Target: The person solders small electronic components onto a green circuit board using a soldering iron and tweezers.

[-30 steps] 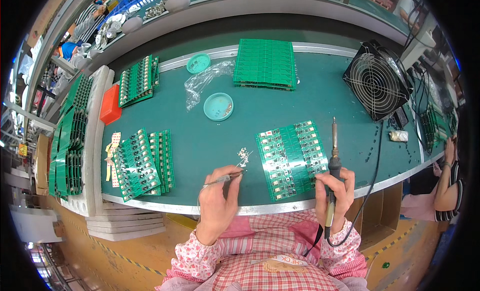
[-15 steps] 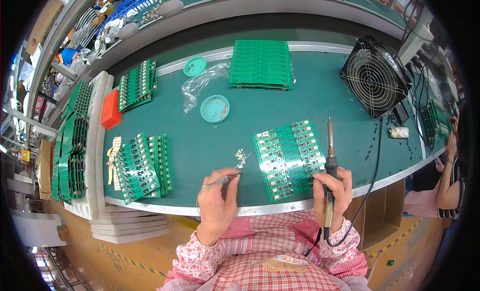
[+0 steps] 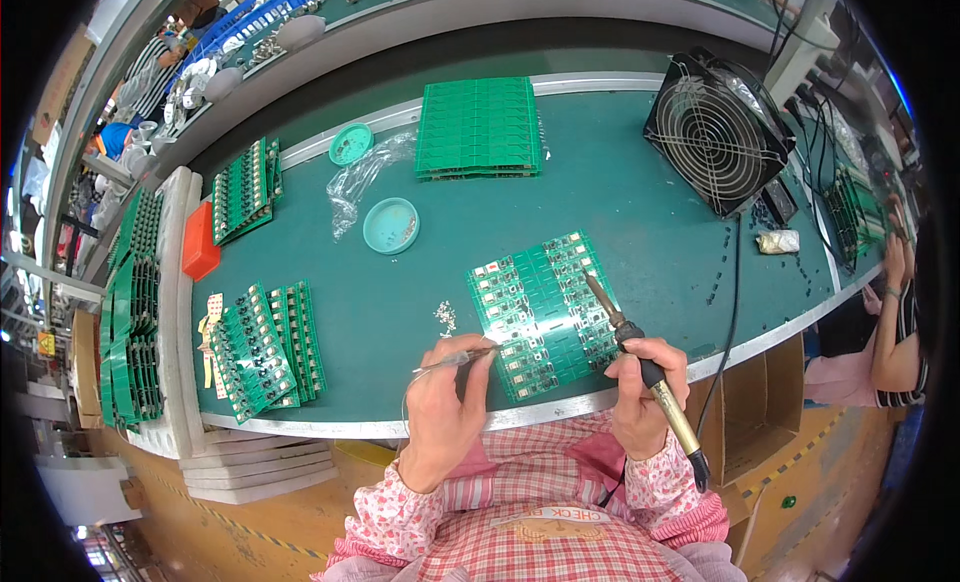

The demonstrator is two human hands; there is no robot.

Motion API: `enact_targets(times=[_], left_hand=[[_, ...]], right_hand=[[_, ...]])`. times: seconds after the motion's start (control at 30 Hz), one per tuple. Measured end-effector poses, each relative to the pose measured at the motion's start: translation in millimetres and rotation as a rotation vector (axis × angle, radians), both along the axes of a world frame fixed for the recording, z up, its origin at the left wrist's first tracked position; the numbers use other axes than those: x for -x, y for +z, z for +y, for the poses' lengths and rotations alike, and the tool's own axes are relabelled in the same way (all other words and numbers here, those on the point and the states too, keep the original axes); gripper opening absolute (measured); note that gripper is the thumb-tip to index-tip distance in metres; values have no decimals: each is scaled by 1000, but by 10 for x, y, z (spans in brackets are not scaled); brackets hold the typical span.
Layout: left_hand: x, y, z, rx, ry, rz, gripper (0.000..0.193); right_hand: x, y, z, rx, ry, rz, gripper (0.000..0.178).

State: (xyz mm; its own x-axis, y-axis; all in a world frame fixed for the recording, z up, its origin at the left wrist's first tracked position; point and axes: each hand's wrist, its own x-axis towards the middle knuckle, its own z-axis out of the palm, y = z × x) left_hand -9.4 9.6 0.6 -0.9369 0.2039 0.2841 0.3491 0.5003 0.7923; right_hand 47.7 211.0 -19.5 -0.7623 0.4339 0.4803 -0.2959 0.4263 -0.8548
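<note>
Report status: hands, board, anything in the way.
Left hand gripping slim tool; right hand gripping soldering iron. Circuit board on table. Loose white pieces alongside.

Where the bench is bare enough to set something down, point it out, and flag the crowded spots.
Bare: between the circuit board and the black fan; also between the lower turquoise dish, the fanned boards and the pile of white bits. Crowded: the left end, with a board stack and red box; the right end, with a black cable and silvery lump.
</note>
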Motion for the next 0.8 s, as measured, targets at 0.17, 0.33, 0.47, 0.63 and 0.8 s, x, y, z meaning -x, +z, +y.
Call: enact_targets(times=[0.17,0.33,0.47,0.63,0.8], left_hand=[[13,10,18,65,-9,30,16],[25,16,20,103,-24,76,14],[26,14,32,81,-20,75,19],[30,28,30,100,-28,91,17],[27,41,29,112,-28,78,14]], right_hand=[[-20,-17,25,15,18,-15,15],[-24,-7,43,-18,48,-4,16],[-21,-10,49,-10,56,1,16],[-40,-2,53,18,67,4,15],[-82,68,40,93,127,18,17]])
